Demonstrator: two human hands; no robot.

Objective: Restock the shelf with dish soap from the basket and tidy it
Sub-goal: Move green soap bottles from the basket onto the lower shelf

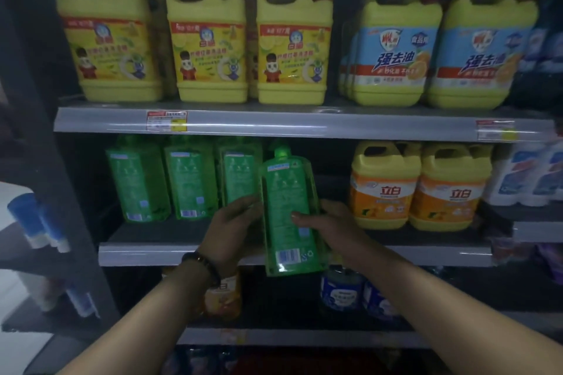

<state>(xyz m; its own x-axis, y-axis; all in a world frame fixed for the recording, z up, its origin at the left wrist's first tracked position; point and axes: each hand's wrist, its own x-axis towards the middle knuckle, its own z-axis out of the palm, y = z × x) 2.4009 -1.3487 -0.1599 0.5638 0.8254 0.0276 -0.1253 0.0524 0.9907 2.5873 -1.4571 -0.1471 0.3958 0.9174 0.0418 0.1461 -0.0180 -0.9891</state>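
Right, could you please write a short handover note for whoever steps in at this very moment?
Left hand and right hand: both grip one green soap bottle, back label facing out, in front of the middle shelf.
Done: three green bottles stand in a row on that shelf, left of the orange jugs.
Left: set the held bottle between the row and the jugs; basket out of view, so remaining stock unknown; tidy afterwards.

The green bottle (289,216) is see-through, glossy plastic with a smooth printed label. The yellow jugs (207,39) are opaque plastic, faintly shiny, under slick labels. The shelf (243,122) has a smooth, glossy clear strip along its front edge. The bracelet (202,265) beads look dark and polished.
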